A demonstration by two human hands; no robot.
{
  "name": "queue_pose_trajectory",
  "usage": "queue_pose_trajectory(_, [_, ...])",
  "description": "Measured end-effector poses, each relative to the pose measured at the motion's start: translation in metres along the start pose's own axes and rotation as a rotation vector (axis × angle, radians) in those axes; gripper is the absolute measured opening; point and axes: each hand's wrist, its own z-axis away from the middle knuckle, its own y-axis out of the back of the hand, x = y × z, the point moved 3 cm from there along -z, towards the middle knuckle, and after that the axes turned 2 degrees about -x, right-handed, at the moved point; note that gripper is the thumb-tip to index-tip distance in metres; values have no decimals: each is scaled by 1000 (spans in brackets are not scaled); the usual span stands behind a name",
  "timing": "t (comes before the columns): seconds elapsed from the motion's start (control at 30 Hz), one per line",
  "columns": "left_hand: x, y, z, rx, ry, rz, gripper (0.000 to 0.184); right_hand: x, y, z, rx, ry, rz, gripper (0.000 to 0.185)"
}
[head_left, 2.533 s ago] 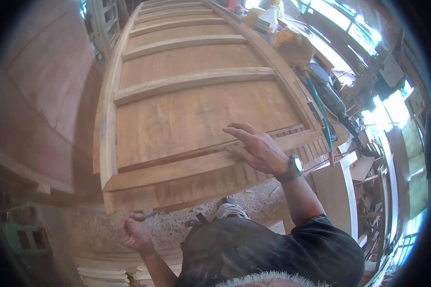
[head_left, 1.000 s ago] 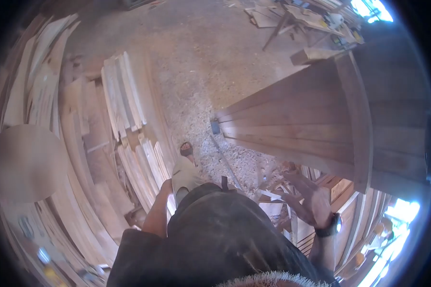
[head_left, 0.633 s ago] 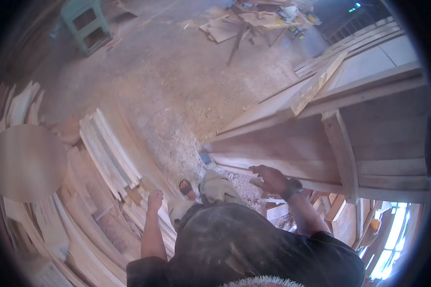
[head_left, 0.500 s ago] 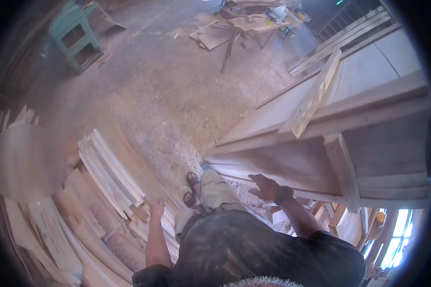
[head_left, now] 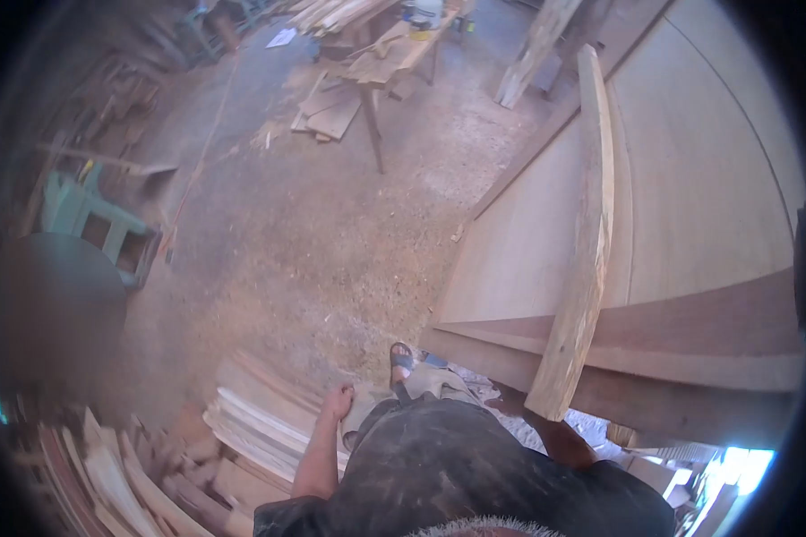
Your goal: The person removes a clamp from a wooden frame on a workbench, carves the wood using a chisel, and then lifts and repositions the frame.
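My left hand (head_left: 338, 400) hangs low beside my left leg, its fingers curled; whatever may be inside them is too small to make out. On the right, my right hand (head_left: 509, 403) is in shadow by the near edge of a large wooden panel assembly (head_left: 681, 407), partly hidden, its fingers unclear. A long rough-edged plank (head_left: 587, 242) rests across that assembly, its near end just above my right forearm. Pale wood sheeting (head_left: 698, 179) forms the broad face under the plank.
Stacked wood strips (head_left: 251, 430) lie on the floor to my left. A green frame-like stand (head_left: 98, 219) is farther left. Ahead, a low wooden work table (head_left: 390, 63) bears tools, with board offcuts (head_left: 331, 112) beside it. My sandalled foot (head_left: 401, 358) stands on the dusty floor.
The view has swung away from the slatted panel seen first, past the stacked strips, along the assembly's side. The long plank now shows fully. My right hand has gone from spread in view to mostly hidden.
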Motion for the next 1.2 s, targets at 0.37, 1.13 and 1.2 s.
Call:
queue_pose_trajectory(0.37, [126,121,-183,-137,-80,-18,37,-10,-82,25,369,-782,-650,50])
queue_pose_trajectory(1.13, [559,179,-510,-436,-658,-214,37,-88,52,-309,655,-665,-788,52])
queue_pose_trajectory(1.2, [567,174,-545,-427,-606,-345,38,-93,95,-322,538,-738,-831,50])
